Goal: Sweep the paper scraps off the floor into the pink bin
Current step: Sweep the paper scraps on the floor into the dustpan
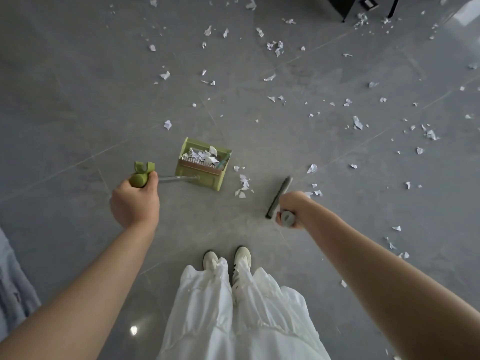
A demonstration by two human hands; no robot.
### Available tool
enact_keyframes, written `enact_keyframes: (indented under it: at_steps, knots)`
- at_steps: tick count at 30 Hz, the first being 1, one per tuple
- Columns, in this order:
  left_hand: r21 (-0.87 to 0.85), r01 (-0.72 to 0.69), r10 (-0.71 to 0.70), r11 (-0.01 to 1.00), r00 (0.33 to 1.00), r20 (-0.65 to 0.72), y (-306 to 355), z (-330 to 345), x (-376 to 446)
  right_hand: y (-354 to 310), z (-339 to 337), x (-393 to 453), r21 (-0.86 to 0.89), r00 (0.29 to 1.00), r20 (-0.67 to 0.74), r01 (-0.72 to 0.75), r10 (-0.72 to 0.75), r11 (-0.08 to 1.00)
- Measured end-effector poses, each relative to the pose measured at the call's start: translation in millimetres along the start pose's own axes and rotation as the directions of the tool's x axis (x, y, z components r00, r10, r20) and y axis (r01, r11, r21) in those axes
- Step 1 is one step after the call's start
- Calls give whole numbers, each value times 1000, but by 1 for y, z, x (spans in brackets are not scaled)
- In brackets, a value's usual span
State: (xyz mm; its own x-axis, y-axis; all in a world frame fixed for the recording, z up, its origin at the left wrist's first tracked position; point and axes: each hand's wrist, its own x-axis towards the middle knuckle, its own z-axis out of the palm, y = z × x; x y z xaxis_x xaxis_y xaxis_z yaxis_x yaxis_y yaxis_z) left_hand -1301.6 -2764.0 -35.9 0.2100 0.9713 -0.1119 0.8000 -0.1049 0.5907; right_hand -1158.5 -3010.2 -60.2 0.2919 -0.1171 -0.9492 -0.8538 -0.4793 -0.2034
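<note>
- View from above, looking down at a grey tiled floor [78, 100] and the person's own white trousers [233, 313] and pale shoes [227, 258].
- The left hand [135, 201] is closed around the green grip at the top of a long-handled dustpan [204, 165]. Its metal shaft slants down to the pan, so the person can stand upright while the pan rests on the floor.
- The green dustpan sits ahead and slightly left of the feet, already holding a heap of white paper scraps behind a row of comb teeth.
- The right hand [292, 210] is wrapped around the grey top of a broom handle. The broom head [279, 197], a dark narrow strip, sits low on the floor just beyond that hand.
- A small cluster of paper scraps [242, 184] lies between the broom head and the dustpan's right side, near the pan but not in it. It looks lined up to be pushed leftward into the pan.
- Many more scraps are strewn across the floor ahead and to the right, thickest toward the far right.
- Dark furniture legs [345, 9] show at the top right edge.
- No pink bin is in view, so emptying the pan looks like a later step; much sweeping remains.
</note>
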Motion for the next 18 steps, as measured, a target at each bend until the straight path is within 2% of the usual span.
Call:
enact_keyframes:
  at_steps: [3,7,13,18]
  knots:
    - [-4,21,-21,1000,999,-29,-2,-5,9,1,5,4,-81,999,-33,-33,30,996]
    - [-4,61,-61,998,997,-52,-5,-11,25,-8,21,2,-189,994,19,-104,110,977]
    - [-20,100,-101,995,992,-71,-14,-15,59,-29,65,5,-127,997,69,-8,17,992]
    - [-46,127,-130,991,990,-53,-21,-19,104,-67,109,15,-25,995,100,10,-7,1000]
